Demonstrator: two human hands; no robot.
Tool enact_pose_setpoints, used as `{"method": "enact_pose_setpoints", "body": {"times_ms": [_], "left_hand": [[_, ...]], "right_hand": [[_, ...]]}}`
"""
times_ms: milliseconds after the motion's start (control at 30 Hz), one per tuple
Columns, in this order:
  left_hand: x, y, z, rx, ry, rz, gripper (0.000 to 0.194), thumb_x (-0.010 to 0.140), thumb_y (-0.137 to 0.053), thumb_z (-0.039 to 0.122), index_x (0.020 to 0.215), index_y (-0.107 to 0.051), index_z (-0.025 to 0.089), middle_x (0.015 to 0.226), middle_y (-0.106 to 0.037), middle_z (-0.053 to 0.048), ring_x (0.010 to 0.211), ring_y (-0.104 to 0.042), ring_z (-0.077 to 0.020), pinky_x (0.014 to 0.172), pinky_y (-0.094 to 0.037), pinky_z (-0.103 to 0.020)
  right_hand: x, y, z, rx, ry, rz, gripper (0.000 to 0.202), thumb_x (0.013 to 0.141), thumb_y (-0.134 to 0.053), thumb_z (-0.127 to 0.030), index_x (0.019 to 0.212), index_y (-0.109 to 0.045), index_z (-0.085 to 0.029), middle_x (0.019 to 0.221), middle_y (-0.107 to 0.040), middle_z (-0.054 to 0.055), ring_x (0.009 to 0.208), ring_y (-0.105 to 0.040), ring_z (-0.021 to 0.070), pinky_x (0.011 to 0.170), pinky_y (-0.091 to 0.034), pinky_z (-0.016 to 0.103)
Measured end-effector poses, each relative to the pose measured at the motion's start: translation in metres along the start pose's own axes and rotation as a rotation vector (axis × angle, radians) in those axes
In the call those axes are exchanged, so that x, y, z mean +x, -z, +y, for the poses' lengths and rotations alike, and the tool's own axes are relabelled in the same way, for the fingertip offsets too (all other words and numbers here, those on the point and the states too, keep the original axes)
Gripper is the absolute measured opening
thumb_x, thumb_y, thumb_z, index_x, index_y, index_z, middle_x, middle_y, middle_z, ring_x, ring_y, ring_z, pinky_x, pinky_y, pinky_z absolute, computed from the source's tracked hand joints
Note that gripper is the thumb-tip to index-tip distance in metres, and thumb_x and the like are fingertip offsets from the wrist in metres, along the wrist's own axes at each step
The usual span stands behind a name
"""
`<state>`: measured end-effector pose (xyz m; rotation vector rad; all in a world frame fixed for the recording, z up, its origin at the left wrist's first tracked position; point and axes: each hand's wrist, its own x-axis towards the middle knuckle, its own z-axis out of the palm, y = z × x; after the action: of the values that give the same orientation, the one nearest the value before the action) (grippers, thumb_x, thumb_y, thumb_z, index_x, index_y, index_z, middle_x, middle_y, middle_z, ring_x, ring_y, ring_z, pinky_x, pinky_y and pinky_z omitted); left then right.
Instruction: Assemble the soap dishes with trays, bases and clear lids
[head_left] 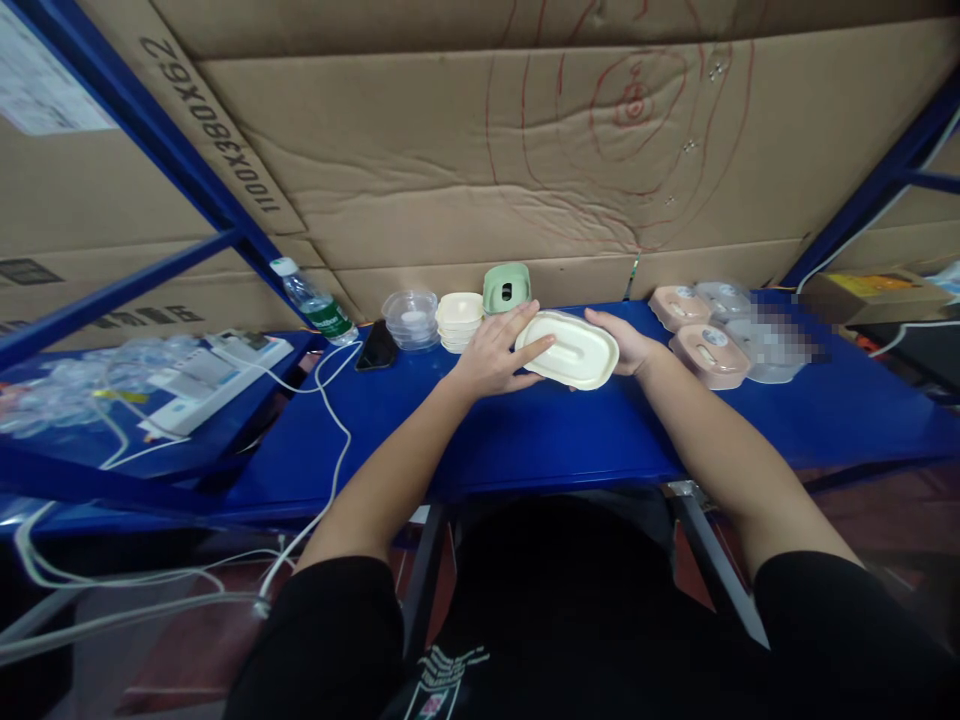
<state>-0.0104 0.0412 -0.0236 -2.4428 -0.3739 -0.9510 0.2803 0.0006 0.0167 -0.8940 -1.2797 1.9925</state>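
Observation:
Both my hands hold a cream-coloured oblong plastic container above the blue table, tilted so that a broad side faces me. My left hand grips its left end, with fingers lying over the face. Around the right end curls my right hand, its fingers partly hidden behind the container. Just behind my left hand stand a green plastic lid with a dark oval slot and a stack of cream tubs. Clear round tubs are stacked to the left of these.
Pink and clear lidded boxes sit together on the right. A dark phone, a water bottle and white cables are at the left. Behind the blue table rises a cardboard wall.

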Motion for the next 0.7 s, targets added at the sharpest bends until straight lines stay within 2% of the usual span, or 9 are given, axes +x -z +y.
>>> {"method": "enact_pose_setpoints", "body": {"times_ms": [167,333,533,700], "left_hand": [[0.001,0.004,0.002,-0.047,-0.020,-0.021,0.091,0.100,-0.076,0.057,0.177,-0.032,0.035,0.176,-0.049,-0.024,0.156,-0.057,-0.0464,0.118,-0.053,-0.065],[0.000,0.005,-0.002,-0.059,-0.016,-0.001,0.097,0.101,-0.075,0.064,0.180,-0.026,0.036,0.173,-0.055,-0.020,0.152,-0.060,-0.0439,0.119,-0.052,-0.062],[-0.005,0.001,-0.006,-0.087,0.004,0.056,0.093,0.098,-0.078,0.069,0.176,-0.037,0.040,0.166,-0.065,-0.016,0.144,-0.067,-0.0404,0.117,-0.054,-0.058],[-0.009,-0.001,-0.007,-0.115,0.066,-0.007,0.082,0.096,-0.075,0.072,0.168,-0.052,0.039,0.162,-0.068,-0.015,0.144,-0.067,-0.0406,0.118,-0.054,-0.060]], "right_hand": [[0.002,-0.004,0.002,-0.012,-0.017,0.057,0.052,0.119,-0.038,-0.047,0.120,-0.078,-0.014,0.101,-0.088,0.015,0.084,-0.085,0.0246,0.085,-0.071,0.038],[0.006,0.003,0.003,-0.031,0.045,0.103,0.042,0.115,-0.054,-0.048,0.116,-0.080,-0.015,0.101,-0.089,0.013,0.085,-0.085,0.0231,0.079,-0.069,0.032],[0.008,0.009,0.003,-0.079,0.065,0.127,0.040,0.110,-0.062,-0.051,0.115,-0.082,-0.017,0.099,-0.089,0.012,0.088,-0.084,0.0257,0.082,-0.069,0.036],[0.008,0.008,0.002,-0.086,0.079,0.123,0.039,0.105,-0.071,-0.055,0.112,-0.082,-0.018,0.103,-0.089,0.012,0.089,-0.085,0.0264,0.080,-0.069,0.036]]}}
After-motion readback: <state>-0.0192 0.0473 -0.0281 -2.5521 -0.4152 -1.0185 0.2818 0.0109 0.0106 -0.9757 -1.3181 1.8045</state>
